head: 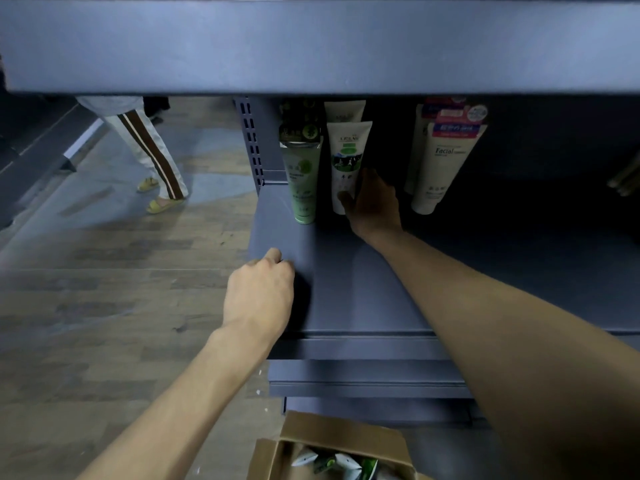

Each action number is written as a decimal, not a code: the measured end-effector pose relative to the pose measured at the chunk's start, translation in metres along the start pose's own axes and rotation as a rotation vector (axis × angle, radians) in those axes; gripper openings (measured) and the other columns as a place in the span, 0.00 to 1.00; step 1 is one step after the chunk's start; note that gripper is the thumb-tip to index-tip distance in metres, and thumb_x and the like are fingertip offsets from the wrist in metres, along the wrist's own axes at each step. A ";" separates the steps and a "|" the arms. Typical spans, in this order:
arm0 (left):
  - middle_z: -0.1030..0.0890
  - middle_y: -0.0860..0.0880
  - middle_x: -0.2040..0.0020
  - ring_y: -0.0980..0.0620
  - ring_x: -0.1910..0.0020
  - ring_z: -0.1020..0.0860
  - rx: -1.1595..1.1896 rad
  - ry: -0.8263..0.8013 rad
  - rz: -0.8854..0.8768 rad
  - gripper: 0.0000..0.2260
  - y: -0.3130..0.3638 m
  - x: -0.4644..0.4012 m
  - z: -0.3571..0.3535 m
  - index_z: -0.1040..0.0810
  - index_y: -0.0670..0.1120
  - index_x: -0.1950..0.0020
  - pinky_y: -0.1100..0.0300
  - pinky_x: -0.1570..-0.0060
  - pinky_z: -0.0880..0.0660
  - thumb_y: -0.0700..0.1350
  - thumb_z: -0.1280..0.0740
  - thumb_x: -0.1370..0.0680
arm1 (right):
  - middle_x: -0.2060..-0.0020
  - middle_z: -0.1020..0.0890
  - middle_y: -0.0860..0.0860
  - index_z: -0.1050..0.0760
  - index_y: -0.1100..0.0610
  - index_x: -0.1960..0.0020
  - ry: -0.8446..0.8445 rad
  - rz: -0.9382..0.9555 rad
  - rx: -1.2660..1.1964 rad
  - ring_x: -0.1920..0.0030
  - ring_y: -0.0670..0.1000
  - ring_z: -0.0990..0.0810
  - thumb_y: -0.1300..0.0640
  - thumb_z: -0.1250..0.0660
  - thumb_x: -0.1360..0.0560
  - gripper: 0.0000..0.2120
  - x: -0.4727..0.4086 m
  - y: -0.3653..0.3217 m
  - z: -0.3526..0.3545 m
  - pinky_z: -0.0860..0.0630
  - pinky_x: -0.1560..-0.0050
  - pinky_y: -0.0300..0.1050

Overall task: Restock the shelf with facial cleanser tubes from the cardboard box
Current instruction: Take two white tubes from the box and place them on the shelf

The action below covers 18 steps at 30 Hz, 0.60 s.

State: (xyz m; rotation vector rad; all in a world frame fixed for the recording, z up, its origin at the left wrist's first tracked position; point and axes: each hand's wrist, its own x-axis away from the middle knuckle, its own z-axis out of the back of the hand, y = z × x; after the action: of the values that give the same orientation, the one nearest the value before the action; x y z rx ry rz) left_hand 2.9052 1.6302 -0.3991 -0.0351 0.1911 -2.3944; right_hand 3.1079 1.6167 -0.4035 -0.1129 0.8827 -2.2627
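The white cow-print tube (346,164) is held low by the right hand (374,202), just right of the green tube (303,181) on the shelf (346,289). It should be squared upright before release. The left hand (259,292), curled, rests on the shelf edge; more tubes remain in the cardboard box (332,445).

white tube with red top (445,168): "Facial" | white tube with cow picture (347,161): brand line blurred, unreadable

**Obscured and cut-off items**

The upper shelf (311,46) hides the tops of the rear tubes (344,110). The right hand (375,202) covers the white tube's (346,161) lower right. The cardboard box (332,441) is cut off at the bottom edge. A bystander's legs (149,147) show only below the waist. The small print on the tubes is unreadable.
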 end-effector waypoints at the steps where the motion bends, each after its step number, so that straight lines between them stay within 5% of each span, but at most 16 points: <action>1: 0.27 0.50 0.46 0.45 0.52 0.21 -0.001 -0.007 -0.002 0.12 0.001 0.000 0.001 0.24 0.48 0.44 0.56 0.65 0.35 0.37 0.41 0.23 | 0.39 0.23 0.59 0.31 0.60 0.35 -0.004 -0.006 -0.002 0.37 0.61 0.25 0.54 0.32 0.23 0.20 -0.002 -0.001 0.000 0.27 0.44 0.50; 4: 0.29 0.49 0.40 0.44 0.52 0.21 -0.001 -0.009 0.001 0.12 0.000 0.002 0.002 0.25 0.47 0.42 0.56 0.64 0.35 0.38 0.42 0.22 | 0.38 0.23 0.59 0.31 0.60 0.35 -0.008 -0.011 0.004 0.37 0.62 0.26 0.54 0.32 0.23 0.20 -0.008 -0.002 -0.001 0.28 0.43 0.50; 18: 0.24 0.48 0.43 0.46 0.43 0.25 -0.045 -0.031 -0.010 0.12 0.008 0.001 -0.004 0.25 0.46 0.42 0.58 0.60 0.35 0.37 0.43 0.22 | 0.38 0.23 0.60 0.32 0.61 0.34 0.018 0.018 0.022 0.37 0.63 0.26 0.54 0.32 0.23 0.21 -0.018 0.002 -0.007 0.27 0.43 0.53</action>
State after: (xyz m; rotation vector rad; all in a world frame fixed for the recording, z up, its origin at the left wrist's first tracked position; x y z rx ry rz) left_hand 2.9094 1.6239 -0.4048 -0.0938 0.2314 -2.3975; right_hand 3.1208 1.6311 -0.4074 -0.0743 0.8641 -2.2594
